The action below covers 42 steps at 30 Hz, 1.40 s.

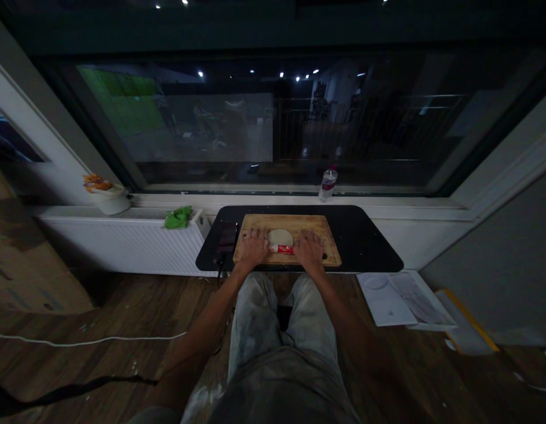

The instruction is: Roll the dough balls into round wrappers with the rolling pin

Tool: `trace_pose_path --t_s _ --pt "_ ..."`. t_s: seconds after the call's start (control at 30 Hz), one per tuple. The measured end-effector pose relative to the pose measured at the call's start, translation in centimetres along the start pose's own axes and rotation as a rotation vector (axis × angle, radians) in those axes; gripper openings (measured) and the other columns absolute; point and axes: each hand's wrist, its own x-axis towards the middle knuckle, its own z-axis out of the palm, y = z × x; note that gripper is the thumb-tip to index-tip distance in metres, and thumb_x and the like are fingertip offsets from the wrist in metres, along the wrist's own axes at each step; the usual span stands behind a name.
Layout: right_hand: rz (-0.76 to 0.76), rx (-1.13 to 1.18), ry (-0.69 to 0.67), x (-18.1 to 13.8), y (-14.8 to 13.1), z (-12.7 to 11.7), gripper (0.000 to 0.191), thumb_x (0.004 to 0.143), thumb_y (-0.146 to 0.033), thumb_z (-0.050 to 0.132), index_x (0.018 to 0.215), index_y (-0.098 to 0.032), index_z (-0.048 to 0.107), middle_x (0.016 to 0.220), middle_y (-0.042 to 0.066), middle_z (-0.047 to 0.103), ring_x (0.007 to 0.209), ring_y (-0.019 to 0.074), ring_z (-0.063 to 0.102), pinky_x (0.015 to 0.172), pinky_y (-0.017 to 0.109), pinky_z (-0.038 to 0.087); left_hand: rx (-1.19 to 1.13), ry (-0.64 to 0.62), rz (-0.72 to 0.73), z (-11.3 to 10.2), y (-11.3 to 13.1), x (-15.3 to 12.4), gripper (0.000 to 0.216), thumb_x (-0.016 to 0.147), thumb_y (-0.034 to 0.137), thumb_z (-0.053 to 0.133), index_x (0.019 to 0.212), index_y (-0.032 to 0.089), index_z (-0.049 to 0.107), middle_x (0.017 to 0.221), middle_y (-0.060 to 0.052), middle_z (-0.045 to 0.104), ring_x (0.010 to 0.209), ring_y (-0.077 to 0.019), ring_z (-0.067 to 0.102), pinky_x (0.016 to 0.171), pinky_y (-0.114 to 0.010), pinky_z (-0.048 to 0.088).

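A pale, flat round of what looks like dough (280,237) lies on a wooden cutting board (281,220). Along its near edge is a red and white printed cylinder or tube (281,249), crosswise between my hands. My left hand (254,246) rests palm down at the cylinder's left end, fingers stretched forward and apart. At the right end, my right hand (310,247) lies the same way, fingers spread over the board. Both hands cover the cylinder's ends. Whitish residue shows on my fingers.
The board sits on a black tabletop (365,241), with a dark phone (227,237) and cable at left. A water bottle (328,184) stands on the windowsill. A green cloth (178,217) and white tub (111,200) are on the radiator (122,244). A white box (387,300) lies at right.
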Motion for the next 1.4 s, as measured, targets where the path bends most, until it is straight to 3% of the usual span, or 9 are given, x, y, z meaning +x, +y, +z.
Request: trace_pose_path --t_s 0.33,0.67,1.07,1.4 --pt "0.008 -0.012 -0.024 -0.6 -0.5 -0.7 0.050 0.108 -0.026 0.052 0.154 -0.015 0.071 0.155 0.023 0.068 0.146 0.0375 0.057 0.126 0.053 0.038 -0.015 0.015 -0.029 0.8 0.0 -0.3 0.055 0.114 0.033 0.043 0.167 0.022 0.057 0.165 -0.018 0.065 0.156 -0.0361 0.055 0.127 -0.056 0.045" --pt "-0.033 -0.036 0.038 0.4 0.1 0.4 0.050 0.104 -0.026 0.054 0.149 -0.021 0.076 0.147 0.020 0.074 0.138 0.0368 0.063 0.119 0.053 0.044 -0.027 0.017 -0.012 0.5 0.0 -0.2 0.056 0.113 0.031 0.043 0.167 0.022 0.056 0.162 -0.018 0.067 0.156 -0.0365 0.055 0.128 -0.058 0.043" --pt "-0.004 0.010 -0.047 2.9 0.1 0.1 0.053 0.104 -0.027 0.057 0.154 -0.023 0.073 0.146 0.019 0.074 0.139 0.0365 0.061 0.120 0.051 0.044 -0.015 -0.022 -0.020 0.4 0.1 1.9 0.057 0.114 0.033 0.041 0.168 0.020 0.056 0.162 -0.020 0.065 0.154 -0.0399 0.054 0.127 -0.061 0.043" --pt "0.035 -0.001 -0.162 4.6 -0.5 -0.6 0.055 0.108 -0.031 0.052 0.161 -0.019 0.065 0.156 0.021 0.068 0.144 0.0374 0.058 0.121 0.052 0.044 -0.010 -0.074 -0.044 0.8 -0.2 4.0 0.058 0.114 0.037 0.044 0.169 0.020 0.052 0.166 -0.018 0.061 0.155 -0.0397 0.051 0.129 -0.056 0.039"
